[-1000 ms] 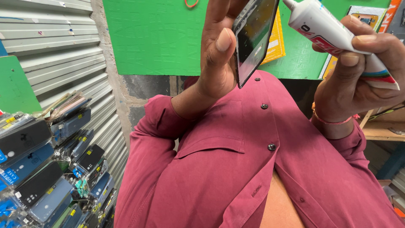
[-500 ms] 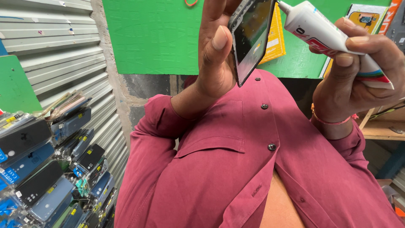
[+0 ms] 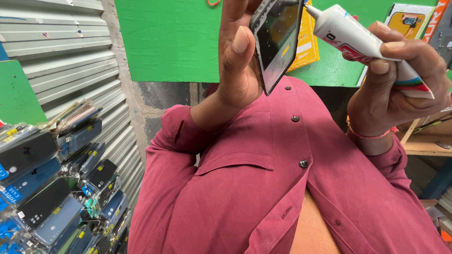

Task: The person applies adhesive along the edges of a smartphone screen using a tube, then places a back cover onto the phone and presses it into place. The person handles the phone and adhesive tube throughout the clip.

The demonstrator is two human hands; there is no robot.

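- Close in front of the camera, the left hand (image 3: 240, 56) holds a dark phone part (image 3: 278, 40) upright by its edge, thumb on the near side and the other fingers behind it; the hand is closed firmly on it.
- Just beside it, the right hand (image 3: 400, 80) is wrapped around a white glue tube (image 3: 362, 44). The tube lies slanted, and its thin tip (image 3: 309, 9) is at the top edge of the phone part; I cannot tell if it really touches.
- In my judgement, the step in hand is putting glue along the rim of the phone part, and it seems to be at its start, because no line of glue shows on the dark face.
- The next move would need a soft, even squeeze and a slow run of the tip along the edge, with the left hand keeping the part steady or turning it little by little. Too much pressure could spill glue on the face.
- Below the hands is the dark red shirt (image 3: 263, 188) with small buttons.
- On the left, lower down, many phone cases (image 3: 52, 188) in clear packets hang in rows.
- Farther back are a green board (image 3: 165, 42) and a grey metal shutter (image 3: 61, 51).
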